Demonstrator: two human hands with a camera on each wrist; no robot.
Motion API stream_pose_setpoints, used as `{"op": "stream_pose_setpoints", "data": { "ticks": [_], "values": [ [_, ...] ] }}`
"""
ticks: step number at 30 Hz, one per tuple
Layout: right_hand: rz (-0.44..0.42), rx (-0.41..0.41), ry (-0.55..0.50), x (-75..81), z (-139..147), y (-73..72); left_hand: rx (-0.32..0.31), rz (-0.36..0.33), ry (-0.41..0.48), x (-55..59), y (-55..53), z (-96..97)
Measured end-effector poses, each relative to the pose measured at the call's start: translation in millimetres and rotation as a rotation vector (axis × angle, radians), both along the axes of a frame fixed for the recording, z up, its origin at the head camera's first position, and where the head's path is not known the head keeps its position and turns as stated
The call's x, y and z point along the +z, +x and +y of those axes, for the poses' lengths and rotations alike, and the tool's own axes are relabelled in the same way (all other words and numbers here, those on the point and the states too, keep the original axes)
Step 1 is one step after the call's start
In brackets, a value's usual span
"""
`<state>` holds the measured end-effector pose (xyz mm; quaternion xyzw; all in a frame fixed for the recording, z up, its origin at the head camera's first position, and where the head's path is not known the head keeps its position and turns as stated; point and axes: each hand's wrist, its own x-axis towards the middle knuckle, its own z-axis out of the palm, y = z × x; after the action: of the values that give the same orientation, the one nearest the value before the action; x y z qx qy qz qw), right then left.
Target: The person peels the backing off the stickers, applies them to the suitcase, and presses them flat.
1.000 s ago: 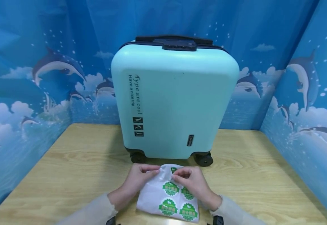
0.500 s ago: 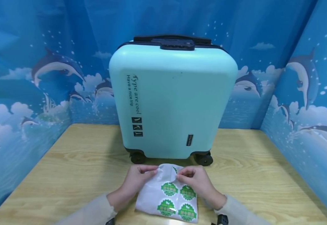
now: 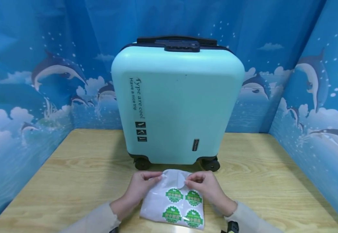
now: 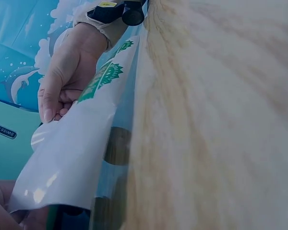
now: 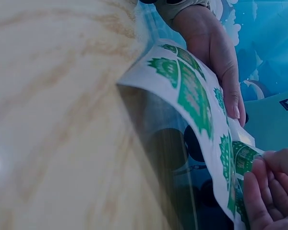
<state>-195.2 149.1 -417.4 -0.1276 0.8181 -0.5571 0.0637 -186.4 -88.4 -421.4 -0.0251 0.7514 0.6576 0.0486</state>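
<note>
A white sheet of round green stickers (image 3: 154, 207) is held over the table in front of the suitcase. My left hand (image 3: 141, 187) pinches its upper left edge between thumb and index finger. At the upper right of the sheet, my right hand (image 3: 205, 188) pinches the edge of one sticker (image 3: 181, 181), which is folded back with its pale underside showing. In the left wrist view this sticker (image 4: 42, 135) stands partly lifted off the sheet. In the right wrist view its green printed face (image 5: 245, 154) shows by my right fingertips. Several other green stickers lie flat on the sheet.
A mint-green suitcase (image 3: 174, 106) with black wheels and handle stands upright just behind the hands. Wooden table surface (image 3: 81, 168) extends to both sides. Blue dolphin-printed curtains (image 3: 55, 29) enclose the back and sides. A dark band (image 3: 232, 226) is on the right wrist.
The right hand has drawn slightly to the right, and the pinched sticker has peeled back further, its green face turned out of sight in the head view. The left hand keeps its pinch.
</note>
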Motion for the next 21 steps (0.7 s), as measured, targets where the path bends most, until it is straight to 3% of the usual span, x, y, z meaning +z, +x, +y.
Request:
{"op": "stream_pose_setpoints", "data": {
  "ticks": [21],
  "values": [
    [-0.053, -0.024, -0.013, 0.6, 10.1, 2.7, 0.033, -0.007, -0.019, -2.6, 0.0, -3.2]
  ]
}}
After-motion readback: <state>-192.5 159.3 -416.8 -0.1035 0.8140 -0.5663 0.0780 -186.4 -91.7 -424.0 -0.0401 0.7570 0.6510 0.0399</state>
